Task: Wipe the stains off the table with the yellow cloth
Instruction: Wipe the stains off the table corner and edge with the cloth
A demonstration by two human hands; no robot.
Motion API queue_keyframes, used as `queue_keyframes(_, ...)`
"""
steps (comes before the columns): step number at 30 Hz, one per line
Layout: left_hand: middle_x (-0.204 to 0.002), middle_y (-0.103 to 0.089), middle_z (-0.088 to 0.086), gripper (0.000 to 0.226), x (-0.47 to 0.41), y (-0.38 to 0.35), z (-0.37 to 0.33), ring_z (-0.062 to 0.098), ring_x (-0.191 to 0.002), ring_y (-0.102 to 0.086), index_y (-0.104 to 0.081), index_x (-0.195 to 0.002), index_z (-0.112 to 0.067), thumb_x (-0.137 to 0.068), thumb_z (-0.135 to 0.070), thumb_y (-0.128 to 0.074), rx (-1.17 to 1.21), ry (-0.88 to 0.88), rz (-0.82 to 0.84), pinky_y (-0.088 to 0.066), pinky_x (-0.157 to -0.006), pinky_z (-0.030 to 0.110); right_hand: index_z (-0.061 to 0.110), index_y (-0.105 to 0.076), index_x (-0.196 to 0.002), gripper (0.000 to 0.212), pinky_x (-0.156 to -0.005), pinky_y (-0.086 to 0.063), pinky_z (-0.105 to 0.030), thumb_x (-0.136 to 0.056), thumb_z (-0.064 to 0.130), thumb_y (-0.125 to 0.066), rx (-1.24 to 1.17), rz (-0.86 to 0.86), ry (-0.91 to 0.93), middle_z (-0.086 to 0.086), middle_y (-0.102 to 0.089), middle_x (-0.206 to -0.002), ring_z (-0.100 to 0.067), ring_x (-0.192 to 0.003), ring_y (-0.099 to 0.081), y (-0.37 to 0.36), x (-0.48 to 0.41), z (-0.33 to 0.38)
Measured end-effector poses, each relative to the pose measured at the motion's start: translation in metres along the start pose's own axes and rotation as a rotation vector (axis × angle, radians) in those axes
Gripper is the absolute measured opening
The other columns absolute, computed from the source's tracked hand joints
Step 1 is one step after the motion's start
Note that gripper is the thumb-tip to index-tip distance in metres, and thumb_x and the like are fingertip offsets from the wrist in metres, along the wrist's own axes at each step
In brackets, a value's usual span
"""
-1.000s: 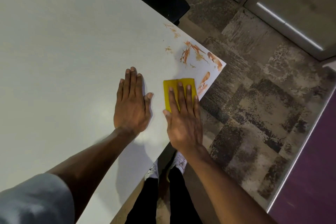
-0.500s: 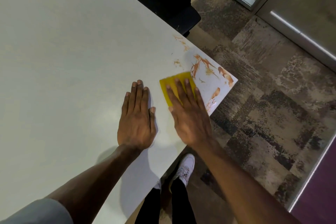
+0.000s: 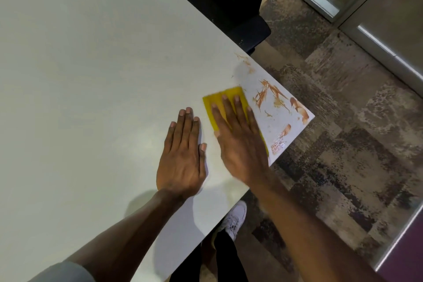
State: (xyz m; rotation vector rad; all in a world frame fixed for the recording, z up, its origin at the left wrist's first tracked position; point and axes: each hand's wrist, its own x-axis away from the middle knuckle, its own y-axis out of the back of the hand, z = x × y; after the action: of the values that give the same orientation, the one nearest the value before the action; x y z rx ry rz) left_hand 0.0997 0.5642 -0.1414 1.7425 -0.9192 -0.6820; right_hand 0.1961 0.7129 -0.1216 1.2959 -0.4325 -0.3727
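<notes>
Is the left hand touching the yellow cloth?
Apart. In the head view, the left hand lies flat on the table, with a strip of bare tabletop between it and the yellow cloth under the right hand.

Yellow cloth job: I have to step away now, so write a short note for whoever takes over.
Left hand: flat on the table, empty, bracing.
Right hand: flat on the yellow cloth, pressing it down, not gripping.
Cloth sits just left of the stains at the table's corner.
Done: little visible; orange smears remain.
Left: wipe the corner streaks, the edge smears and the faint marks farther up.
</notes>
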Motion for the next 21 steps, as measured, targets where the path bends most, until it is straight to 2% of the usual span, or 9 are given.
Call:
queue_keyframes(4, -0.184, -0.012, 0.013, 0.066, 0.000, -0.003, 0.001, 0.027, -0.173, -0.008, -0.020, -0.173, -0.003, -0.114, -0.030, -0.034, 0.002, -0.001, -0.014, -0.021, -0.138, 0.055, 0.018, -0.007, -0.171, 0.068, -0.133, -0.010, -0.058, -0.112, 0.039, -0.034, 0.024, -0.003, -0.096, -0.011, -0.001, -0.180, -0.037, -0.166, 0.005, 0.002, -0.054, -0.007)
queue_keyframes(7, -0.184, -0.013, 0.014, 0.065, 0.001, -0.002, 0.001, 0.028, -0.172, -0.008, -0.022, -0.172, -0.002, -0.114, -0.027, -0.036, 0.007, -0.005, -0.020, -0.023, -0.137, 0.056, 0.017, -0.005, -0.171, 0.066, -0.133, -0.012, -0.058, -0.113, 0.035, -0.030, -0.008, -0.020, -0.065, -0.011, 0.000, -0.180, -0.037, -0.166, 0.007, 0.001, -0.027, 0.006)
queue_keyframes(10, -0.184, -0.013, 0.015, 0.065, 0.001, -0.002, 0.000, 0.029, -0.172, -0.008, -0.023, -0.172, -0.002, -0.113, -0.026, -0.037, 0.008, -0.007, -0.027, -0.024, -0.137, 0.056, 0.020, 0.002, -0.171, 0.074, -0.133, -0.009, -0.056, -0.112, 0.030, -0.041, 0.013, 0.009, -0.022, -0.010, 0.007, -0.180, -0.034, -0.166, 0.012, -0.003, 0.017, 0.020)
queue_keyframes(13, -0.184, -0.010, 0.013, 0.065, 0.000, -0.002, 0.001, 0.028, -0.173, -0.006, -0.021, -0.173, -0.003, -0.114, -0.027, -0.036, 0.009, -0.004, -0.017, -0.023, -0.137, 0.056, 0.020, -0.001, -0.171, 0.076, -0.134, -0.010, -0.056, -0.110, 0.029, -0.046, 0.028, 0.010, 0.003, -0.010, 0.004, -0.180, -0.035, -0.166, 0.010, -0.003, 0.001, 0.014)
queue_keyframes(16, -0.184, -0.010, 0.013, 0.066, 0.001, -0.003, 0.001, 0.027, -0.173, -0.005, -0.020, -0.173, -0.003, -0.114, -0.027, -0.037, 0.000, -0.009, -0.012, -0.020, -0.138, 0.054, 0.018, -0.010, -0.171, 0.066, -0.133, -0.012, -0.057, -0.111, 0.031, -0.034, 0.046, -0.008, 0.024, -0.012, -0.005, -0.180, -0.037, -0.166, 0.001, 0.002, -0.048, -0.009)
queue_keyframes(18, -0.185, -0.009, 0.012, 0.067, 0.001, -0.003, 0.001, 0.026, -0.173, -0.005, -0.018, -0.173, -0.005, -0.113, -0.027, -0.039, 0.007, -0.002, -0.014, -0.019, -0.139, 0.052, 0.018, -0.015, -0.171, 0.063, -0.133, -0.014, -0.058, -0.110, 0.034, -0.024, 0.033, -0.045, -0.069, -0.012, -0.009, -0.179, -0.037, -0.166, -0.004, 0.007, -0.076, -0.025)
queue_keyframes(21, -0.184, -0.011, 0.012, 0.067, 0.002, -0.003, 0.001, 0.027, -0.173, -0.007, -0.020, -0.173, -0.004, -0.113, -0.027, -0.040, 0.018, -0.005, -0.019, -0.020, -0.138, 0.053, 0.017, -0.010, -0.171, 0.063, -0.133, -0.013, -0.058, -0.112, 0.035, -0.022, 0.018, -0.081, -0.149, -0.013, -0.006, -0.179, -0.037, -0.166, -0.001, 0.005, -0.077, -0.021)
